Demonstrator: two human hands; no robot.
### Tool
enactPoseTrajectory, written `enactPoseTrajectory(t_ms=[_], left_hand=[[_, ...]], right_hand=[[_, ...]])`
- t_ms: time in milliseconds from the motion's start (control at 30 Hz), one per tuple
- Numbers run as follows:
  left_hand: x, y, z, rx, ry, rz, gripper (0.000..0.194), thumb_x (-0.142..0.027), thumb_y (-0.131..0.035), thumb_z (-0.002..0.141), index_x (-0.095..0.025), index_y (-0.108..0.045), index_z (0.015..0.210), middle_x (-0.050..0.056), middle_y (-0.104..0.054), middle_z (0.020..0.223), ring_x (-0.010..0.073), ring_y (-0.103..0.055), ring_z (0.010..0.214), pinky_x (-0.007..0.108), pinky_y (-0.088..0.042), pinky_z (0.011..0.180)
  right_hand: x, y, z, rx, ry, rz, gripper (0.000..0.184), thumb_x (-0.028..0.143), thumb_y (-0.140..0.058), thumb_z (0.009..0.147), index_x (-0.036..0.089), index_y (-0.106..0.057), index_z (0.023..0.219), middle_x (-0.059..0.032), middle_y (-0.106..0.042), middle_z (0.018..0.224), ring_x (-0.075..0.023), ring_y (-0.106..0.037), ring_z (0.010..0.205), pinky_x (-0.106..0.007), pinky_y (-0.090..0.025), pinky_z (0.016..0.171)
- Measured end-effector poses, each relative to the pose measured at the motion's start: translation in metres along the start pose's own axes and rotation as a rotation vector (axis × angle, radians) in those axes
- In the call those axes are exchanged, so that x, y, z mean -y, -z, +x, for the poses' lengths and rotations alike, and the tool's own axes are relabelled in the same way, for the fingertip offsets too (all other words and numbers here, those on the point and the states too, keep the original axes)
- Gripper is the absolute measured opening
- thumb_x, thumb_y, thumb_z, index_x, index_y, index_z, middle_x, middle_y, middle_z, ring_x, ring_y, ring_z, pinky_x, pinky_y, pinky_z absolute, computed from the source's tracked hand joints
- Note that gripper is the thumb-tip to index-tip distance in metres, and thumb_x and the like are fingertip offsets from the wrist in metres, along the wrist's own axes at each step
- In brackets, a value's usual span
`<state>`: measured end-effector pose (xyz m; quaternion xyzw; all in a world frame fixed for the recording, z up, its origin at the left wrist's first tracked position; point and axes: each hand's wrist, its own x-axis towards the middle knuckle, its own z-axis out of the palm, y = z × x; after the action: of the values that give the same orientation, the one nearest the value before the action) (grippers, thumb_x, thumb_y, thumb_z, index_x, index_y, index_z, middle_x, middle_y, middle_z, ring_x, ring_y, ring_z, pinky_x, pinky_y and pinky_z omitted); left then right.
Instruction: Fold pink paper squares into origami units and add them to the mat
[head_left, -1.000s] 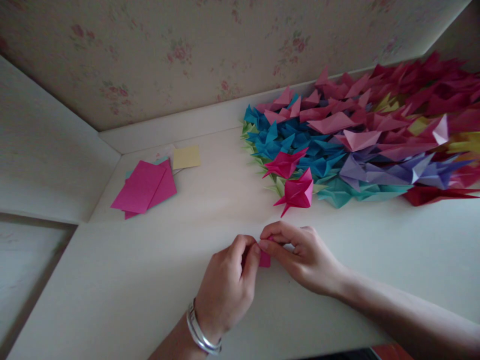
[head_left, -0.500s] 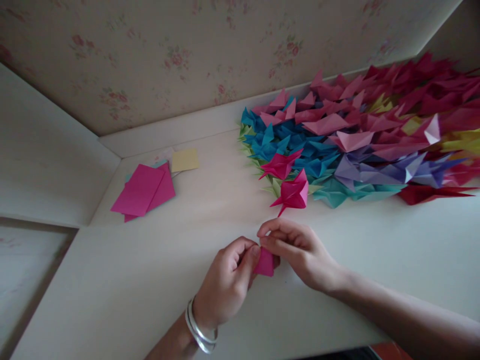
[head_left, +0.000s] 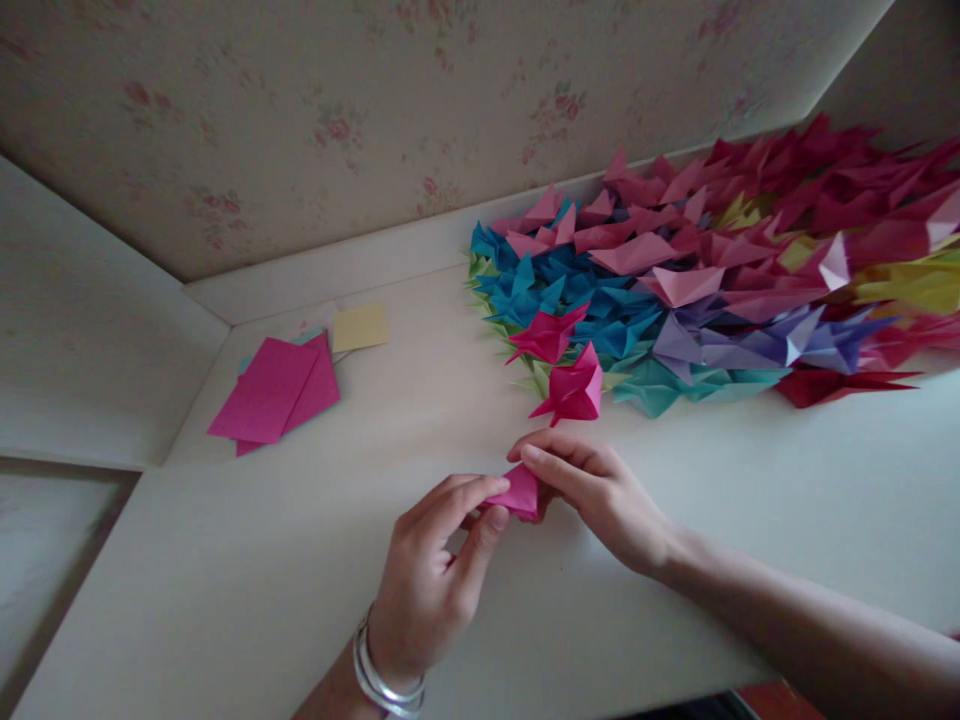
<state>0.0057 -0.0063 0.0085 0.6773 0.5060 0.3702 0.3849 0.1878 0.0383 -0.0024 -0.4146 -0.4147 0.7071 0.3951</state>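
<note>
A small folded piece of pink paper (head_left: 519, 494) is pinched between both hands above the white tabletop. My left hand (head_left: 439, 560), with silver bangles at the wrist, grips its left side between thumb and fingers. On the paper's right side, my right hand (head_left: 589, 490) has thumb and fingertips closed on the edge; some of its fingers are hidden behind the paper. Just beyond the hands lie two deep pink folded paper cranes (head_left: 576, 387), at the near edge of a large heap of colourful paper cranes (head_left: 622, 255).
Pink paper squares (head_left: 266, 392) lie in a stack at the left, beside a yellow paper square (head_left: 360, 327). A wall with floral wallpaper (head_left: 330, 130) rises behind the white tabletop (head_left: 225, 590). A white cabinet side (head_left: 75, 320) stands at the far left.
The folded pink paper has been turned and lifted slightly away from me. My left fingers have shifted to its left side, and my right fingertips now grip its right edge. The view has shifted slightly.
</note>
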Motion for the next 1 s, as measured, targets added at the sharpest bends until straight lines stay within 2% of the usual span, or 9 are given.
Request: enactPoseTrajectory(t_ms=[133, 200, 300, 433, 533, 600, 700, 767, 1000], left_hand=[[-0.0021, 0.0038, 0.0026, -0.024, 0.29, -0.288, 0.024, -0.033, -0.056, 0.096, -0.017, -0.069, 0.108, 0.004, -0.071, 0.079, 0.015, -0.065, 0.064, 0.024, -0.055, 0.056], [-0.0023, 0.005, 0.0041, -0.041, 0.346, -0.396, 0.027, -0.036, -0.055, 0.097, -0.015, -0.068, 0.108, 0.004, -0.071, 0.076, 0.0154, -0.065, 0.063, 0.024, -0.054, 0.053], [-0.002, 0.0034, 0.0041, -0.1, 0.355, -0.422, 0.025, -0.036, -0.055, 0.097, -0.017, -0.063, 0.111, 0.002, -0.071, 0.072, 0.0136, -0.064, 0.058, 0.022, -0.053, 0.051], [0.0001, -0.0009, -0.0009, -0.178, 0.259, -0.273, 0.015, -0.032, -0.054, 0.098, -0.022, -0.054, 0.109, -0.003, -0.068, 0.067, 0.0121, -0.064, 0.055, 0.021, -0.052, 0.053], [0.0029, -0.0005, -0.0019, -0.125, 0.149, -0.081, 0.008, -0.028, -0.054, 0.098, -0.023, -0.059, 0.101, -0.002, -0.067, 0.073, 0.0111, -0.063, 0.058, 0.021, -0.051, 0.054], [0.0046, 0.0016, 0.0005, -0.088, 0.07, 0.03, 0.009, -0.024, -0.056, 0.097, -0.022, -0.064, 0.099, 0.001, -0.068, 0.086, 0.0128, -0.066, 0.07, 0.022, -0.053, 0.062], [0.0062, 0.0043, 0.0047, -0.13, -0.1, 0.182, 0.012, -0.017, -0.061, 0.093, -0.021, -0.07, 0.1, 0.006, -0.065, 0.106, 0.0172, -0.065, 0.095, 0.026, -0.053, 0.081], [0.0063, 0.0049, 0.0056, -0.167, -0.17, 0.258, 0.016, -0.011, -0.061, 0.092, -0.02, -0.072, 0.1, 0.007, -0.063, 0.106, 0.0167, -0.064, 0.096, 0.025, -0.051, 0.085], [0.0067, 0.0014, 0.0049, -0.205, -0.109, 0.151, 0.012, -0.013, -0.063, 0.092, -0.02, -0.072, 0.09, 0.003, -0.064, 0.091, 0.0139, -0.063, 0.082, 0.022, -0.05, 0.074]], right_hand=[[0.0002, 0.0031, -0.0058, 0.039, 0.135, -0.225, 0.033, 0.045, -0.055, 0.096, 0.016, -0.07, 0.092, -0.0021, -0.065, 0.069, -0.0152, -0.061, 0.066, -0.026, -0.049, 0.061], [-0.0001, 0.0045, -0.0083, 0.042, 0.201, -0.314, 0.028, 0.042, -0.054, 0.097, 0.018, -0.069, 0.099, -0.0033, -0.067, 0.077, -0.0159, -0.062, 0.069, -0.026, -0.049, 0.06], [-0.0006, 0.0041, -0.01, 0.048, 0.299, -0.412, 0.019, 0.033, -0.058, 0.096, 0.02, -0.066, 0.107, -0.0058, -0.069, 0.092, -0.0167, -0.064, 0.075, -0.027, -0.05, 0.062], [-0.0004, 0.0016, -0.0095, 0.079, 0.444, -0.477, 0.01, 0.021, -0.059, 0.094, 0.02, -0.067, 0.1, -0.0075, -0.069, 0.097, -0.0187, -0.066, 0.086, -0.029, -0.054, 0.073], [-0.0012, 0.0014, -0.008, 0.076, 0.489, -0.501, 0.01, 0.019, -0.061, 0.093, 0.02, -0.068, 0.099, -0.0077, -0.07, 0.098, -0.0192, -0.067, 0.089, -0.03, -0.055, 0.076], [-0.0025, 0.0018, -0.0068, 0.065, 0.527, -0.517, 0.011, 0.019, -0.062, 0.093, 0.021, -0.07, 0.1, -0.0078, -0.071, 0.099, -0.0195, -0.067, 0.09, -0.03, -0.055, 0.079], [-0.0044, 0.002, -0.0055, 0.063, 0.57, -0.526, 0.012, 0.018, -0.062, 0.093, 0.021, -0.072, 0.099, -0.0076, -0.072, 0.097, -0.0195, -0.068, 0.091, -0.03, -0.054, 0.08], [-0.0047, 0.0013, -0.0053, 0.063, 0.567, -0.521, 0.011, 0.018, -0.062, 0.093, 0.021, -0.072, 0.098, -0.0074, -0.072, 0.096, -0.0192, -0.068, 0.091, -0.029, -0.054, 0.08], [-0.007, -0.0018, -0.007, 0.041, 0.45, -0.425, 0.012, 0.021, -0.058, 0.096, 0.019, -0.068, 0.091, -0.0057, -0.07, 0.092, -0.0168, -0.065, 0.086, -0.027, -0.051, 0.077]])
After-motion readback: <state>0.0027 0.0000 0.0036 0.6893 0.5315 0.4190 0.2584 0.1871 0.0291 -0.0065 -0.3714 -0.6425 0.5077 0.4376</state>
